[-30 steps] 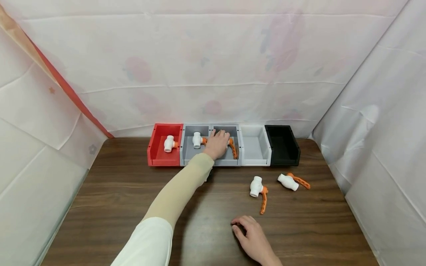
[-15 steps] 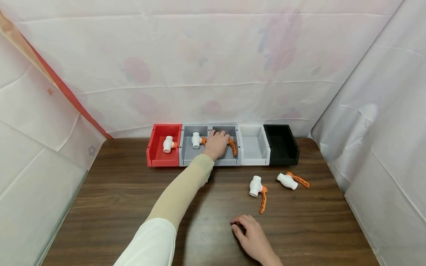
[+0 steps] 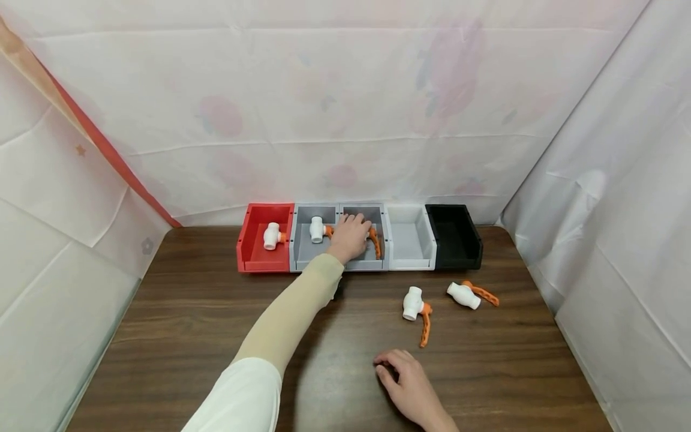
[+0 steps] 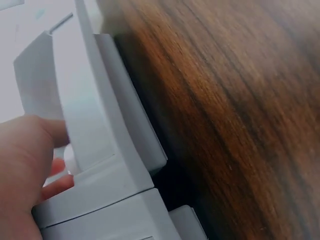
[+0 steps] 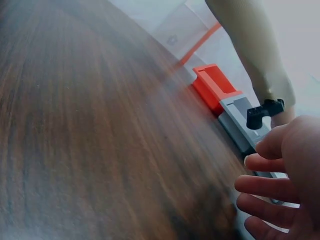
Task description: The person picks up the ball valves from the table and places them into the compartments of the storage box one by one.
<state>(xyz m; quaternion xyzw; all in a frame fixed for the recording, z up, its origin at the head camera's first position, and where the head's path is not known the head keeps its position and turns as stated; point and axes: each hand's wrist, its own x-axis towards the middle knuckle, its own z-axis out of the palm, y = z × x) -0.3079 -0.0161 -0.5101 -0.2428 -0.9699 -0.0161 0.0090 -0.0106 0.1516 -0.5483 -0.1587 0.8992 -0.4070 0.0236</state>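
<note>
My left hand (image 3: pixel 349 237) reaches into the right-hand grey bin (image 3: pixel 367 264), fingers curled around a white valve whose body it mostly covers. The orange handle (image 3: pixel 375 245) shows to the right of the hand. In the left wrist view, a bit of the white valve body (image 4: pixel 71 159) appears between the left hand (image 4: pixel 25 165) and the bin wall. My right hand (image 3: pixel 411 387) rests near the table's front, loosely bent and holding nothing. Beyond it lie two orange-handled white valves (image 3: pixel 412 303) (image 3: pixel 463 296).
A red bin (image 3: pixel 264 266) and the left grey bin (image 3: pixel 308 258) each hold a white valve (image 3: pixel 272 236) (image 3: pixel 317 230). A white bin (image 3: pixel 412 264) and a black bin (image 3: pixel 459 262) continue the row at right. Cloth (image 3: pixel 324 108) hangs behind the wooden table (image 3: pixel 189 312).
</note>
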